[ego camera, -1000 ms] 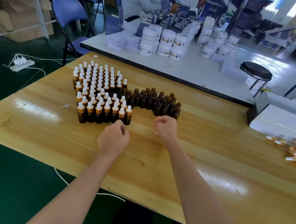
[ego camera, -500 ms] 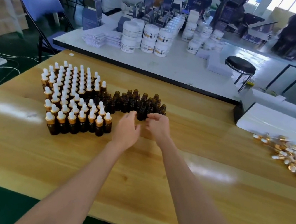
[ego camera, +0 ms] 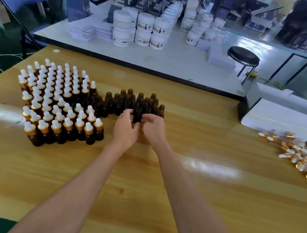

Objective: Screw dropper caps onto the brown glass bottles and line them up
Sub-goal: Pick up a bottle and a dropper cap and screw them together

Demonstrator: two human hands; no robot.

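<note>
The near half of the surface [ego camera: 196, 193] lay open up to the left hand [ego camera: 125, 130] and right hand [ego camera: 153, 129], which gripped the front bottle [ego camera: 137, 115] between them, and a wide strip stood free between the uncapped bottles [ego camera: 130, 101] and the loose dropper caps [ego camera: 299, 153] on the right. To the left the packed capped bottles [ego camera: 56, 101] touched the uncapped ones, leaving no gap, and a white box [ego camera: 287, 119] walled off the far right corner just behind the caps.

No text, number or brand was legible. The white jars [ego camera: 144, 26] on the far counter [ego camera: 177, 61] carried printed labels with orange bands, but the lettering was too blurred to read.
</note>
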